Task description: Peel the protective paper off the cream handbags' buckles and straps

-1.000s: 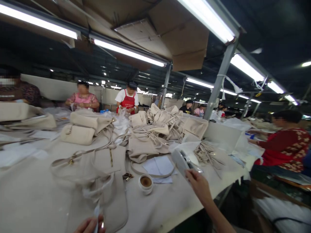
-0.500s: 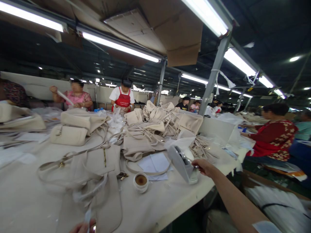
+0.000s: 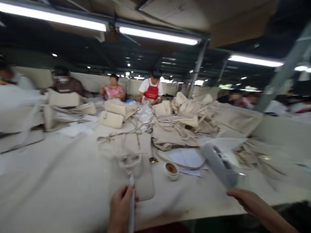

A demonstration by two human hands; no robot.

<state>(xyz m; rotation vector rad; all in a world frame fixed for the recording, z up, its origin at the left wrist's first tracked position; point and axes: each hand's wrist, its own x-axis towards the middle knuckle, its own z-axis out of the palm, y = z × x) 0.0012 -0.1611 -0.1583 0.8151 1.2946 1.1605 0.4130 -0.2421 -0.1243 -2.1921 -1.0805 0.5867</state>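
My left hand [image 3: 122, 202] is closed around a whitish wrapping strip [image 3: 131, 207], thumb on top. The strip runs up to the wrapped handle of a cream handbag [image 3: 144, 181] that lies flat on the table. Near the grey tape dispenser [image 3: 220, 166], just below its front end, is my right hand [image 3: 245, 202]. Its fingers are pressed together and blurred; anything between them is too small to make out. A small round white tub [image 3: 171, 171] with brown contents stands between the handbag and the dispenser. Gold-coloured hardware [image 3: 153, 160] lies at the bag's right edge.
White paper sheets [image 3: 186, 157] lie under a strap behind the tub. A heap of cream bags [image 3: 191, 110] fills the back of the table [image 3: 73, 181], with loose straps [image 3: 255, 155] at right. A co-worker in a red apron [image 3: 152, 90] stands across the table.
My view has swung left, so the table things appear farther right. My right hand has drawn off the tape dispenser towards me. More of my left hand shows, still on the strip.
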